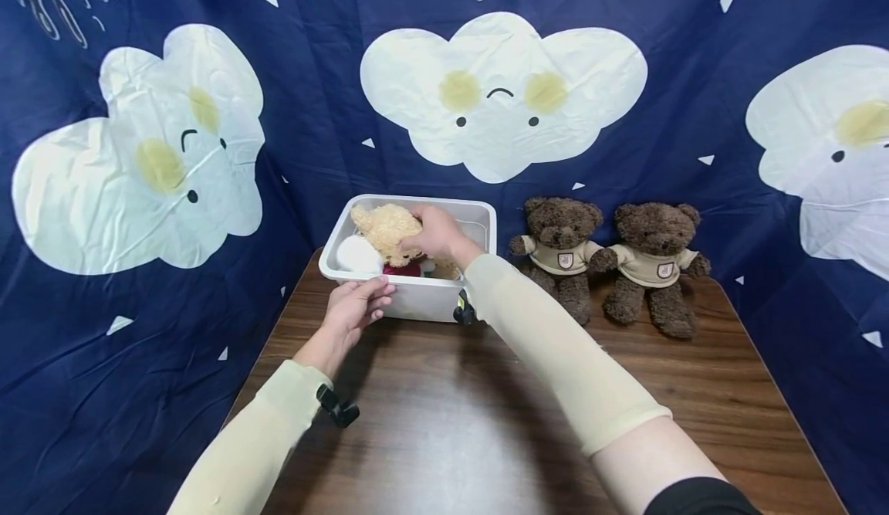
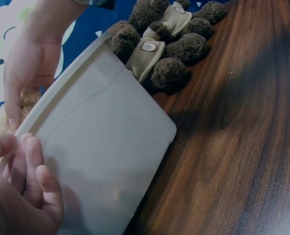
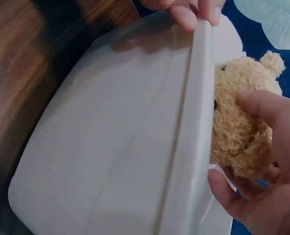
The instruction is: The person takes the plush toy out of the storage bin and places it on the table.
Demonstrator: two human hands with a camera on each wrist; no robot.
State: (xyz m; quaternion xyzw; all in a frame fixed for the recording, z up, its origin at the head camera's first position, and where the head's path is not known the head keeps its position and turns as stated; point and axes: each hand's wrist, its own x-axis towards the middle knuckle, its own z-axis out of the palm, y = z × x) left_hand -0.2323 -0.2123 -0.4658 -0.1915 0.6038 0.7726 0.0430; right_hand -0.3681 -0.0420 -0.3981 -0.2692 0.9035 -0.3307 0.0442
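Note:
A white plastic bin (image 1: pixel 420 301) stands near the back of the table, with a light tan teddy bear (image 1: pixel 386 225) inside it. Around the bear's head curl the fingers and thumb of my right hand (image 1: pixel 439 231); the right wrist view shows the thumb on the curly fur (image 3: pixel 237 122). My left hand (image 1: pixel 351 303) pinches the front rim of the bin, its fingertips (image 2: pixel 34 147) against the outer wall. Beside the bear in the bin lies a round white thing (image 1: pixel 358 255), and below its head shows a dark red patch (image 1: pixel 403 269). The bear's lower body is hidden.
Two dark brown teddy bears (image 1: pixel 561 225) in beige shirts sit to the right of the bin, at the back of the wooden table (image 1: pixel 430 422). Behind and at both sides hangs a blue curtain (image 1: pixel 312 113) with white clouds.

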